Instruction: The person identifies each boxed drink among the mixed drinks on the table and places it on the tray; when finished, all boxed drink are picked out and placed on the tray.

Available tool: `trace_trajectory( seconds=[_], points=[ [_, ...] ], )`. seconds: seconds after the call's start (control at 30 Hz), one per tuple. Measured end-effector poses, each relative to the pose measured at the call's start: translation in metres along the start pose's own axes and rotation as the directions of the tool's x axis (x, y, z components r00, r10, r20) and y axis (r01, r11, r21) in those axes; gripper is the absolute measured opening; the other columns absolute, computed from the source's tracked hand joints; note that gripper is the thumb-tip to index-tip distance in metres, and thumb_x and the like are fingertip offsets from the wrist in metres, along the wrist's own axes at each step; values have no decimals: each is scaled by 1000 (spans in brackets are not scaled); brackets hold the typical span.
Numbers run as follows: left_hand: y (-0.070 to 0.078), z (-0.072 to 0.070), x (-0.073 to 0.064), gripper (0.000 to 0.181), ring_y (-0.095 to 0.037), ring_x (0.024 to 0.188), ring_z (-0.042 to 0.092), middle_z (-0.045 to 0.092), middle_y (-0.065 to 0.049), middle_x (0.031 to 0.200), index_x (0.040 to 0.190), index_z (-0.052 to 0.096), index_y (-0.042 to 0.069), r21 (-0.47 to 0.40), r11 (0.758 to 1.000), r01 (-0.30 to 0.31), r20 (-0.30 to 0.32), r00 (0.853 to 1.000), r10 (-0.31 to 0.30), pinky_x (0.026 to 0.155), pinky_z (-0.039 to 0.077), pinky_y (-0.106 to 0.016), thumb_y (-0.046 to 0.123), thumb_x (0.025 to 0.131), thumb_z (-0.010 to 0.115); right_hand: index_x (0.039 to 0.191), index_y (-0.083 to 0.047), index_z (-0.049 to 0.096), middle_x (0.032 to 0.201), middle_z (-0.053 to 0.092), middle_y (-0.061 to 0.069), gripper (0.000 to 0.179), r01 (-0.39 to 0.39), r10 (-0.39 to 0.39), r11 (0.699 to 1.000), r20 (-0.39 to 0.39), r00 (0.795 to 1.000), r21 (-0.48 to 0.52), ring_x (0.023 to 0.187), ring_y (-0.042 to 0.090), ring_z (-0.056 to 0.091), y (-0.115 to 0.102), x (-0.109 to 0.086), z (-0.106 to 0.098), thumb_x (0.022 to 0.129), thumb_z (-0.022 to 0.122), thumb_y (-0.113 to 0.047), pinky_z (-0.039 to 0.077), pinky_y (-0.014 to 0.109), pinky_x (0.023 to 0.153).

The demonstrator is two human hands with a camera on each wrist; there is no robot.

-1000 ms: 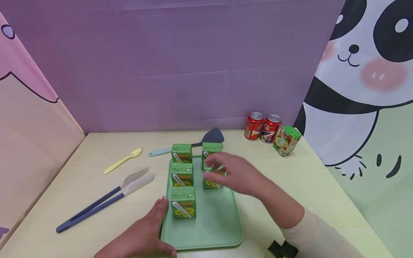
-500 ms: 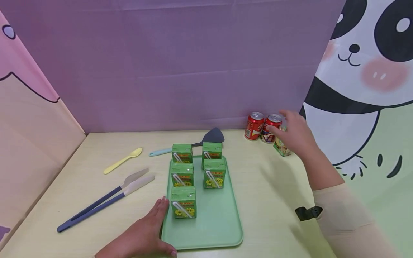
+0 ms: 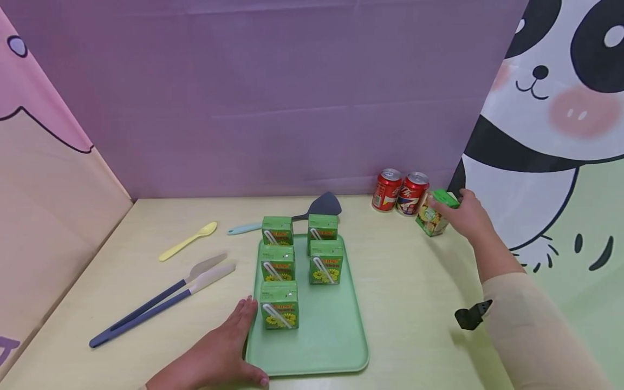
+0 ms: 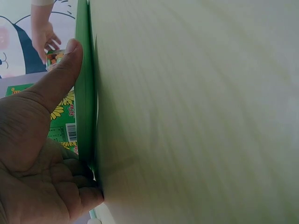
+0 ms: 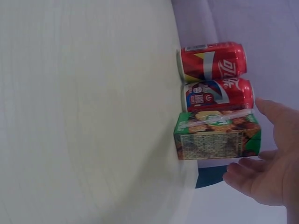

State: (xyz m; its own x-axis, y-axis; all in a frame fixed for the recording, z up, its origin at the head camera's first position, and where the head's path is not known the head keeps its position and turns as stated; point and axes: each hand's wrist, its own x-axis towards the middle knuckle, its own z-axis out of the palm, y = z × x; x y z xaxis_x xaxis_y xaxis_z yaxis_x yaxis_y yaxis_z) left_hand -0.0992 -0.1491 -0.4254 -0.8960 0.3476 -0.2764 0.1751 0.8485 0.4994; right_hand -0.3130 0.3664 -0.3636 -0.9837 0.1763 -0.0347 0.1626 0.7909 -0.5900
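Observation:
At the back right of the table, my right hand (image 3: pixel 469 219) is spread about a drink carton (image 3: pixel 431 218) with a green top. In the right wrist view the thumb and fingers reach to either side of the upper end of this carton (image 5: pixel 217 142), not closed round it. My left hand (image 3: pixel 221 344) rests along the left edge of a green tray (image 3: pixel 333 330), fingers stretched out and thumb at the near corner. Several green drink cartons with straws stand on that tray in two columns, such as the front left carton (image 3: pixel 279 306).
Two red soda cans, the left can (image 3: pixel 387 190) and the right can (image 3: pixel 412 194), stand beside the carton at the back. A spatula (image 3: pixel 324 205) lies behind the tray. Left of it are a yellow spoon (image 3: pixel 187 242) and blue-handled tongs (image 3: pixel 161 303).
My right hand has moved from over the tray's right column out to the carton at the back right, coming down about it. The left hand has stayed at the tray edge.

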Motion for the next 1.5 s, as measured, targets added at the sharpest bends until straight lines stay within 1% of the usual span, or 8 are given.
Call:
trace_trajectory(
  seconds=[0.17, 0.33, 0.47, 0.73, 0.9, 1.03, 1.23, 1.5],
  points=[
    [1, -1, -1, 145, -32, 151, 13, 9, -13, 165, 158, 9, 9, -9, 1000, -8, -12, 1000, 8, 110, 34, -58, 74, 51, 82, 151, 10, 12, 146, 31, 37, 103, -6, 6, 1000, 42, 999, 3, 130, 53, 35, 8, 5, 5, 92, 45, -68, 38, 65, 102],
    [1, -1, -1, 145, -32, 152, 11, 8, -13, 165, 159, 8, 9, -3, 1000, -18, -15, 1000, 17, 110, 35, -57, 75, 52, 80, 144, 12, 28, 135, 42, 33, 90, -1, 1, 1000, -17, 1000, -16, 116, 47, 45, 13, 7, 5, 95, 49, -60, 46, 59, 89],
    [0, -1, -1, 145, -33, 152, 11, 8, -14, 165, 159, 8, 9, 8, 1000, -22, -19, 1000, 22, 109, 36, -57, 77, 51, 79, 142, 13, 31, 132, 44, 32, 86, -5, 5, 1000, -35, 999, -16, 111, 45, 46, 17, 9, 6, 95, 48, -57, 47, 54, 85],
    [1, -2, -1, 146, -34, 151, 13, 9, -15, 165, 158, 9, 7, 13, 999, -31, -23, 999, 31, 108, 37, -58, 77, 51, 79, 143, 13, 31, 134, 43, 34, 85, 15, -15, 1000, -36, 999, -6, 114, 46, 46, 15, 0, 5, 96, 48, -56, 47, 56, 88],
    [2, -2, -1, 146, -34, 151, 12, 9, -16, 165, 158, 9, 6, 12, 1000, -29, -25, 999, 29, 109, 37, -57, 76, 51, 79, 140, 12, 34, 131, 46, 33, 84, 76, -77, 997, -41, 996, -13, 111, 45, 48, 4, -10, 0, 95, 49, -57, 48, 54, 85],
    [2, -2, -1, 146, -34, 151, 12, 9, -15, 165, 158, 9, 7, 12, 1000, -23, -23, 999, 23, 109, 37, -57, 76, 51, 79, 139, 9, 37, 128, 49, 30, 80, 117, -117, 993, -27, 993, -15, 108, 42, 50, -10, -21, -6, 95, 50, -56, 49, 45, 77],
    [1, -1, -1, 146, -34, 151, 12, 8, -14, 165, 158, 9, 8, 11, 1000, -18, -17, 1000, 19, 109, 36, -57, 77, 51, 79, 139, 6, 39, 125, 52, 27, 72, 164, -163, 986, 27, 986, -14, 106, 38, 52, -36, -42, -11, 95, 52, -50, 48, 35, 73],
    [1, 0, -1, 145, -33, 151, 12, 8, -15, 165, 158, 9, 7, 18, 999, -32, -22, 999, 32, 110, 36, -57, 77, 52, 78, 134, 1, 42, 123, 54, 20, 63, 250, -248, 968, 96, 964, -9, 111, 35, 52, -66, -76, -6, 94, 59, -45, 49, 32, 74]
  ],
)
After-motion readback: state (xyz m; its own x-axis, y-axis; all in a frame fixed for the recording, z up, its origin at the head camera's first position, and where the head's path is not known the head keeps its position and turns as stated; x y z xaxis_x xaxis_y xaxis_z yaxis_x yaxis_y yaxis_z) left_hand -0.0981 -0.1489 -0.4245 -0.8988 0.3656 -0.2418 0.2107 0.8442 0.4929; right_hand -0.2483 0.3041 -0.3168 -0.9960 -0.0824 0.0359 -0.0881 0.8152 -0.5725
